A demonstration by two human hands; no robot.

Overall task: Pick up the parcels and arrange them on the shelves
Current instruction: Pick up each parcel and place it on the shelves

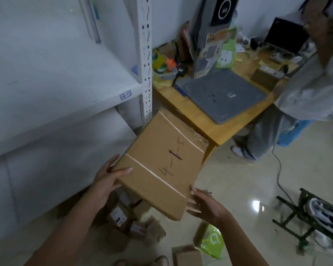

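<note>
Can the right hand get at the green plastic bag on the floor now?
Probably yes: the right hand, open at the edge of the flat brown cardboard box, has the green plastic bag lying uncovered below it.

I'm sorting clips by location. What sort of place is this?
Probably a small parcel depot or pickup room. There are white metal shelves with a numbered tag, a cardboard box with a handwritten code, and more small parcels lying on the floor.
</note>
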